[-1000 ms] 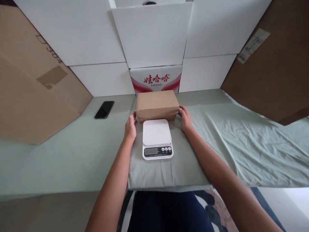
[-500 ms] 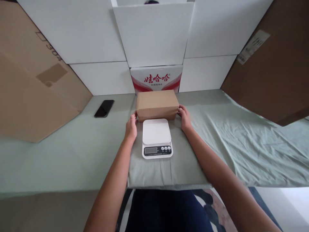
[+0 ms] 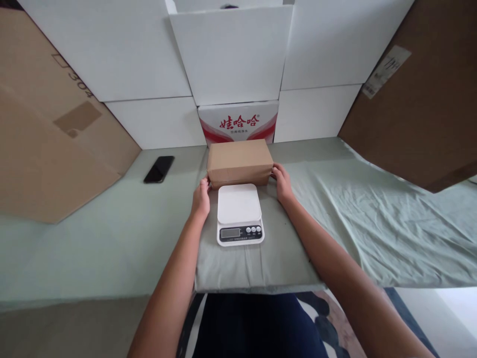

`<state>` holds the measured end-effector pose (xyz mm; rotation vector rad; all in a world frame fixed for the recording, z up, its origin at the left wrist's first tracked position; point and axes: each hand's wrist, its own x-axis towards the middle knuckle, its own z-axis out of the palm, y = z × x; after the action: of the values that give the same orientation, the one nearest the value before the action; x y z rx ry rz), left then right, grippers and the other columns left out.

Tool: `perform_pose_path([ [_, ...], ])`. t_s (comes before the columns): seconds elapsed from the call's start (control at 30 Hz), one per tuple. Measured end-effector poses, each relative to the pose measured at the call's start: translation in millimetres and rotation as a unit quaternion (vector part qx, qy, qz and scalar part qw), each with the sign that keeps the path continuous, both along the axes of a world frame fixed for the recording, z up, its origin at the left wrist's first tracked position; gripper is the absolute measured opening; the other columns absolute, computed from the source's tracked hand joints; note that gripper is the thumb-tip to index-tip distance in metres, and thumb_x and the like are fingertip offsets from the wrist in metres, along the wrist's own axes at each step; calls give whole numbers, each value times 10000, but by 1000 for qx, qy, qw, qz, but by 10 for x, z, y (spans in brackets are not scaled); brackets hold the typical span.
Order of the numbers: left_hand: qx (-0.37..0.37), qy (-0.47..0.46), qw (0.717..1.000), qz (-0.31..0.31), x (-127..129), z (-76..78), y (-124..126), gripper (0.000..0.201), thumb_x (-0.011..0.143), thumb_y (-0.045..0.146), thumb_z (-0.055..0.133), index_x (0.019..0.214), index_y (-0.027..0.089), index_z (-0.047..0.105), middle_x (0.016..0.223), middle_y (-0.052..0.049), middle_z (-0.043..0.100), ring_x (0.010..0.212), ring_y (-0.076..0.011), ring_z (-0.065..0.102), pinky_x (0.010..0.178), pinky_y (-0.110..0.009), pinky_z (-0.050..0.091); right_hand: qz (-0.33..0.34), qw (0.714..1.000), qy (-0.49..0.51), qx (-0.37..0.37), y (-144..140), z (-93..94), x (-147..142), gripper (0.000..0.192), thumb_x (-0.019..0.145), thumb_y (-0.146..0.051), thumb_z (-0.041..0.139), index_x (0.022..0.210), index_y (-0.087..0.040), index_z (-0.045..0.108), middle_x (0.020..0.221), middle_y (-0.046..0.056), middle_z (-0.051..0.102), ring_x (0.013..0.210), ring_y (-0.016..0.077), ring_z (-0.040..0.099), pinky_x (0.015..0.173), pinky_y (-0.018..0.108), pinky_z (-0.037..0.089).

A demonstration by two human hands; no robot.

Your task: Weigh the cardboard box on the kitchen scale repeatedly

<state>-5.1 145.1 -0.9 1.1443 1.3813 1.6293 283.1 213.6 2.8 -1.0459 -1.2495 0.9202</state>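
A closed brown cardboard box [image 3: 240,161] rests on the cloth-covered table, just behind a white kitchen scale [image 3: 239,206]. My left hand [image 3: 201,199] is against the box's left end, and my right hand [image 3: 282,181] grips its right end, so the box sits between them. Some fingertips of both hands are hidden at the box's sides. The scale has a bare white platform, with a dark display strip and three round buttons facing me. Its display shows no readable figures.
A black smartphone [image 3: 159,169] lies to the left on the green cloth [image 3: 112,238]. Behind the box stands a white and red printed carton [image 3: 238,122] below white panels [image 3: 231,54]. Large cardboard sheets flank the table at left [image 3: 55,129] and right [image 3: 413,109].
The whole view has shifted slightly, with everything a little further left. Both hands stay at the ends of the box, and box and scale keep their places relative to each other.
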Motion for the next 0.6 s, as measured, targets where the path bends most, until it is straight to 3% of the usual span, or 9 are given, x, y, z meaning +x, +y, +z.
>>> perform_pose_path([
  [0.27,3,-12,1000,1,9,-6,1,698,1039,668,418,1421,158,702,1458,-155,700,1430,-313,611,1227,-422,455,-12,999,46,-4,6,-44,-20,495,946,-617,490,1226,-275,712,1374,78,724,1184,273,734,1051,459,571],
  [0.6,7,25,1000,-8,-12,-12,-1,795,1015,739,383,1458,143,664,1487,-171,673,1432,-309,610,1199,-420,478,-11,998,67,-8,-16,-22,-39,464,922,-638,550,1174,-286,718,1304,45,748,1124,243,742,1019,413,566],
])
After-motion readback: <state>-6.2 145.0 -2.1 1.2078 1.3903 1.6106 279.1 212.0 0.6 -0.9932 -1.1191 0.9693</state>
